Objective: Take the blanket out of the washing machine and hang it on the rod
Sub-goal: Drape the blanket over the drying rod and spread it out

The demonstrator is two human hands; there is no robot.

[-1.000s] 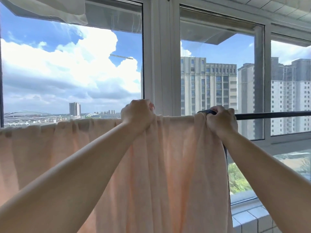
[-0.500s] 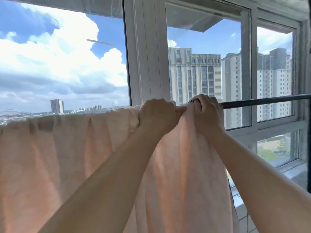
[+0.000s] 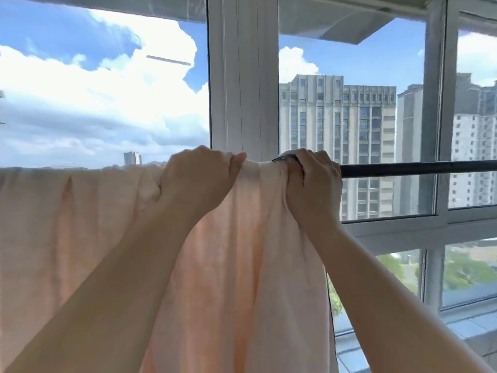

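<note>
Large white-framed window (image 3: 243, 76): fills the background, sky and tower blocks beyond the glass.

Pale peach, thin woven blanket (image 3: 242, 265): draped over the rod, hanging in vertical folds from the left frame edge across to the right hand. Fabric is gathered and bunched along the top line, most tightly between the two hands. Its right edge hangs down just below the right hand.

Thin dark metal rod (image 3: 416, 168): long axis horizontal, running left to right in front of the window. Bare from the right hand to the right frame edge; covered by the blanket everywhere to the left.

Left hand (image 3: 200, 179): grip closed on a bunch of blanket at the rod line, fingers curled over the top.

Right hand (image 3: 313, 181): grip closed on the blanket's right end at the rod, fingers wrapped over cloth and rod together; a dark edge shows just above the knuckles.

Key relation: the free stretch of rod lies to the right of both grips, along the rod's axis. The right hand is nearer it and touching the blanket's end.

Judgement: hanging is largely done; what seems left is spreading the bunched cloth rightward along the bare rod, the right hand leading.
</note>
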